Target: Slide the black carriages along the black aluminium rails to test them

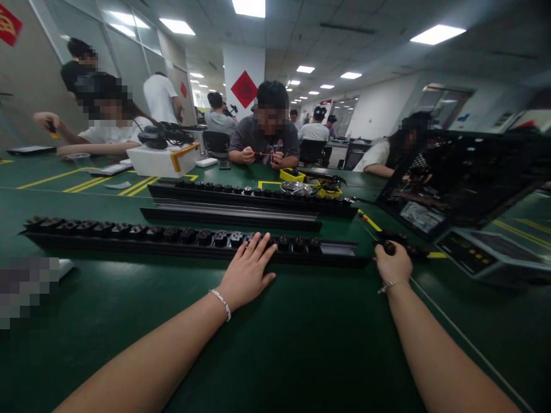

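My left hand lies with fingers spread over the near long black channel, fingertips on its row of small black switch-like blocks. Those blocks fill most of the channel; a bare grey stretch shows at its right end. Beyond the channel's right end, my right hand is closed around a screwdriver with a dark, round-ended handle. A thin shaft seems to point up and left from it. Small dark parts sit just behind that hand, partly hidden.
Behind lie an empty-looking black channel and another filled one. At right stand a grey device and a large black open frame. A white box, yellow bins and a metal bowl stand farther back. Co-workers sit around.
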Demonstrator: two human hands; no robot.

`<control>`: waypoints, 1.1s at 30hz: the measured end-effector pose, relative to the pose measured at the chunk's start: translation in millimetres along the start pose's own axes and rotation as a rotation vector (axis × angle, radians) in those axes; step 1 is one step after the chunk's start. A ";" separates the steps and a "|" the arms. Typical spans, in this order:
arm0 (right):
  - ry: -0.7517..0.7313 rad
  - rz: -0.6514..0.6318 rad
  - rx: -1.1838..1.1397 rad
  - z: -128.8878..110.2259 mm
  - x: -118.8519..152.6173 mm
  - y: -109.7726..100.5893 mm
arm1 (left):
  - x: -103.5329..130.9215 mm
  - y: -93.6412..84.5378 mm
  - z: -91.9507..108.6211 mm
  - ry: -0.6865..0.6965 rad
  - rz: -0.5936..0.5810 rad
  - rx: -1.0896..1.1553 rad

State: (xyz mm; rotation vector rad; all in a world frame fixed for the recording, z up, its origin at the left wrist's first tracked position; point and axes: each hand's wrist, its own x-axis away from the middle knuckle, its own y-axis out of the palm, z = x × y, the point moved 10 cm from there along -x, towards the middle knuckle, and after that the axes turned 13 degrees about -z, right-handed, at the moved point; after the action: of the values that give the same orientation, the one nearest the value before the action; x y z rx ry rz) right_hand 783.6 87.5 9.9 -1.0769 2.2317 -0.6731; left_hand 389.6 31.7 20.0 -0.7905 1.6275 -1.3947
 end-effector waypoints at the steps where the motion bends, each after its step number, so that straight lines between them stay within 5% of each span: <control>1: 0.041 0.015 0.057 5.4 -5.1 -4.7 | 0.1 -0.2 0.2 0.000 0.002 -0.002; 5: 0.051 0.040 0.249 2.7 -24.3 -11.5 | -0.5 1.3 0.3 -0.003 0.008 -0.011; 12: -0.108 -0.028 0.632 -22.8 -49.3 14.9 | -1.7 4.6 -0.5 -0.008 0.014 -0.022; 20: -0.073 -0.025 0.620 -19.5 -58.9 20.9 | -1.6 4.9 -0.5 -0.021 0.005 -0.030; 25: -0.072 0.134 0.428 -29.0 -44.1 -8.0 | -1.6 5.8 -0.6 -0.016 0.015 -0.032; 28: -0.229 0.168 0.340 -56.6 -22.5 -16.2 | -1.6 5.8 -0.7 -0.014 0.020 -0.025; 33: -0.506 -0.093 0.235 -125.1 46.5 24.6 | -1.9 6.8 -0.7 -0.007 -0.002 0.006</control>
State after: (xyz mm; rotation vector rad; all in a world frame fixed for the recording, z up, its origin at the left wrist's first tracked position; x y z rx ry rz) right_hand 662.2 87.2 70.7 -1.0914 1.6393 -0.6023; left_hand 390.3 34.9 13.8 -0.7931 1.6173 -1.3958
